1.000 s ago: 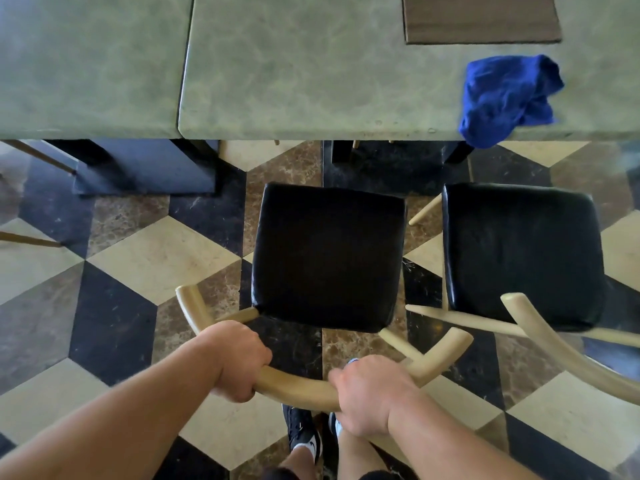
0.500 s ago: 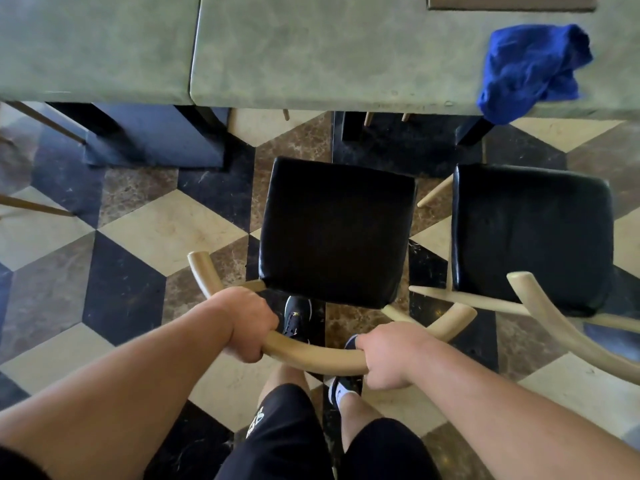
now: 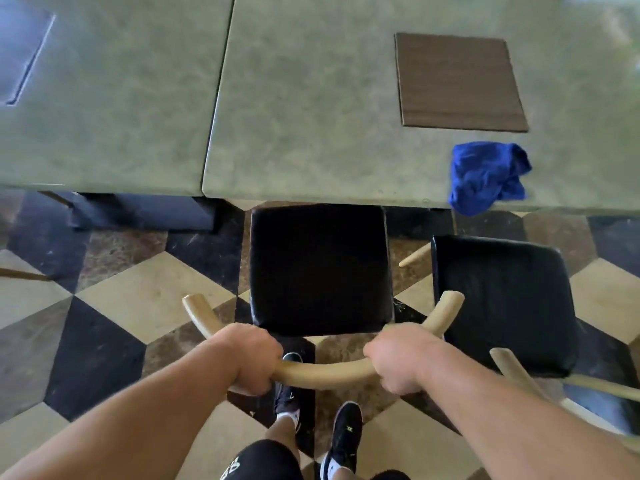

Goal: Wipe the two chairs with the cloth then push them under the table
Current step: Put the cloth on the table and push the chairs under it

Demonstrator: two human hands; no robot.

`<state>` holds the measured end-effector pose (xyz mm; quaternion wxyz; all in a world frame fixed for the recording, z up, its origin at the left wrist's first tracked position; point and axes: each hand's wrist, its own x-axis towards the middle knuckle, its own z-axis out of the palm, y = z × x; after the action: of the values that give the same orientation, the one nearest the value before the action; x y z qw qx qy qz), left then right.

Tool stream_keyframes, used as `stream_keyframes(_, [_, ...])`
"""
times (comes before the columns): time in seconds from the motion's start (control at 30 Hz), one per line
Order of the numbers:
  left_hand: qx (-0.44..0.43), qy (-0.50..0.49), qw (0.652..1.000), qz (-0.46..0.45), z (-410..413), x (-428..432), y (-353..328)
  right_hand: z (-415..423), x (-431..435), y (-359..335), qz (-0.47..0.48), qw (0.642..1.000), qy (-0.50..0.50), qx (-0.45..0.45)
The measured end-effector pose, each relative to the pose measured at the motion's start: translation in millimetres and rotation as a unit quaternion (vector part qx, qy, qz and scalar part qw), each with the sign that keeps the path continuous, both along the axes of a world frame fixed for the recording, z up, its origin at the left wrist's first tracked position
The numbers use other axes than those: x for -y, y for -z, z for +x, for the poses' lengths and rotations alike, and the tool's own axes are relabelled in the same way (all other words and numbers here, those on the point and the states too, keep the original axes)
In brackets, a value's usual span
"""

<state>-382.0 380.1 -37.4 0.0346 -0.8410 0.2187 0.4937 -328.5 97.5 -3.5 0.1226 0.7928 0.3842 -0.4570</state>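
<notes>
Two chairs with black padded seats and curved pale wooden backrests stand before a green marbled table (image 3: 304, 140). My left hand (image 3: 251, 358) and my right hand (image 3: 398, 362) both grip the backrest of the left chair (image 3: 318, 268). That seat's front edge sits right at the table's edge. The right chair (image 3: 502, 299) stands further back from the table, untouched. A crumpled blue cloth (image 3: 486, 176) lies on the table's near edge, above the right chair.
A brown square mat (image 3: 457, 81) lies on the table behind the cloth. A dark table base (image 3: 138, 211) stands under the table at the left. The floor has a cube-pattern tiling. My feet in dark shoes (image 3: 343, 434) stand just behind the left chair.
The left chair has slid forward until its seat reaches the table's edge. Both hands keep their grip on the backrest, and I have stepped closer to the table.
</notes>
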Motion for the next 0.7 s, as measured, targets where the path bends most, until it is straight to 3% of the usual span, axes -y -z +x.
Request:
stream_keyframes(0.27, [0.078,-0.001,0.997,0.009,114.0,-30.9,-13.5,98.6,-21.0,15.1,0.036,0.996,0.055,0.067])
stream_keyframes(0.4, [0.070,0.004,0.997,0.015,159.7,-40.6,-3.3,139.9,-31.7,25.8,0.029,0.994,0.078,0.076])
stream_keyframes(0.7, [0.048,-0.008,0.999,-0.003,156.6,-56.3,41.0,147.4,-45.0,52.7,0.016,0.998,0.045,0.043])
